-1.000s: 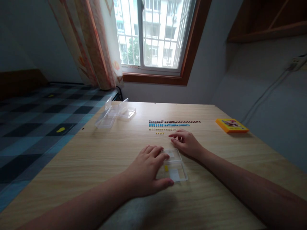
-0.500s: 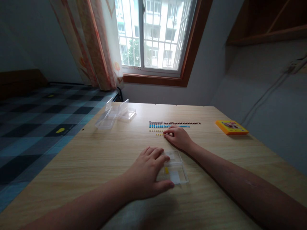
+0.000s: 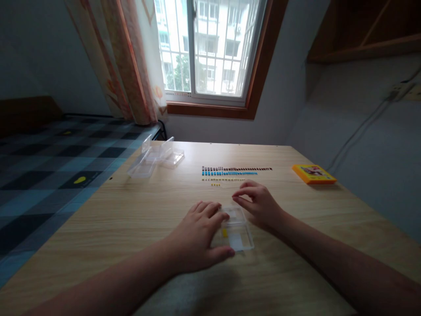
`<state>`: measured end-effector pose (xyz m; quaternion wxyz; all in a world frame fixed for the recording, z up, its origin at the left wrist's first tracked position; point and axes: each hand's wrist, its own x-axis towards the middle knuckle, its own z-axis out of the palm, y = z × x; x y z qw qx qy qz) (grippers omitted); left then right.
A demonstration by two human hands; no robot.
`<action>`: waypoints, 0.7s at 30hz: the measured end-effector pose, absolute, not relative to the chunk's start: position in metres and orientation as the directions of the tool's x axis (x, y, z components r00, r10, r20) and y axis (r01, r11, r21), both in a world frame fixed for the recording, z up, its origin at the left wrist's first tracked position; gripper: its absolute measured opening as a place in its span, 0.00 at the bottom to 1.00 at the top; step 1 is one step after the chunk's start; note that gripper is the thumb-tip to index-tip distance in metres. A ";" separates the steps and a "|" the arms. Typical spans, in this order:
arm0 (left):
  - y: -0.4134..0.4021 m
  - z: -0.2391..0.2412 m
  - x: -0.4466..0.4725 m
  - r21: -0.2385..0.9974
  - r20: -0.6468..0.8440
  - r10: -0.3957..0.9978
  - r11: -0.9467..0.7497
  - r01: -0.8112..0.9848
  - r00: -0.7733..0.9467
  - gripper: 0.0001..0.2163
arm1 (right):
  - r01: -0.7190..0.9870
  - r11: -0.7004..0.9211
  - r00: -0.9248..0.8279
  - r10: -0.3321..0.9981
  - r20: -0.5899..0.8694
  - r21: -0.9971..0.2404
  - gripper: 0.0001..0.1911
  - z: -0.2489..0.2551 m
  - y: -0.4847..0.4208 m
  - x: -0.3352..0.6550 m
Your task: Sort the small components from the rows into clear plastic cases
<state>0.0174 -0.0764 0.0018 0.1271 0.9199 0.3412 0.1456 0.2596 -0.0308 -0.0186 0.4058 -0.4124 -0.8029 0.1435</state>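
Head view: left hand spread wide at the left side of the open clear plastic box; right hand just beyond the box, fingertips pinched narrow, contents too small to tell. Step in hand, I judge: handling single pieces near the short yellow row beyond the box. Next move calls for precise fingertips; blue row crowds farther beyond. Well right of box: orange-yellow case

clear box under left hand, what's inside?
In the clear box: a yellow item and a white patch, perhaps a label. The left hand covers part of the left side; anything there is hidden.
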 end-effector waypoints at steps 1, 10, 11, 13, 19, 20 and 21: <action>-0.076 0.001 0.017 0.331 0.181 0.664 -0.735 0.591 0.725 0.29 | 0.508 0.637 -0.361 0.769 0.528 -0.580 0.04 -0.016 -0.041 0.264; -0.076 0.000 0.017 0.337 0.166 0.670 -0.728 0.598 0.723 0.30 | 0.431 0.788 -0.708 0.597 0.378 -0.439 0.06 -0.003 -0.074 0.269; -0.076 0.000 0.017 0.333 0.166 0.669 -0.729 0.598 0.724 0.30 | 0.437 0.790 -0.722 0.593 0.357 -0.429 0.06 -0.004 -0.074 0.268; -0.075 -0.001 0.016 0.319 0.166 0.666 -0.735 0.599 0.728 0.31 | 0.455 0.788 -0.737 0.595 0.321 -0.415 0.07 -0.006 -0.075 0.268; -0.074 -0.001 0.018 0.279 0.142 0.669 -0.735 0.619 0.730 0.33 | 0.500 0.755 -0.738 0.628 0.249 -0.424 0.07 -0.006 -0.074 0.266; -0.074 -0.001 0.018 0.277 0.145 0.667 -0.737 0.617 0.731 0.33 | 0.511 0.751 -0.733 0.635 0.244 -0.417 0.07 -0.006 -0.074 0.265; -0.074 -0.001 0.018 0.276 0.147 0.665 -0.739 0.615 0.732 0.33 | 0.523 0.749 -0.727 0.641 0.246 -0.407 0.07 -0.005 -0.075 0.263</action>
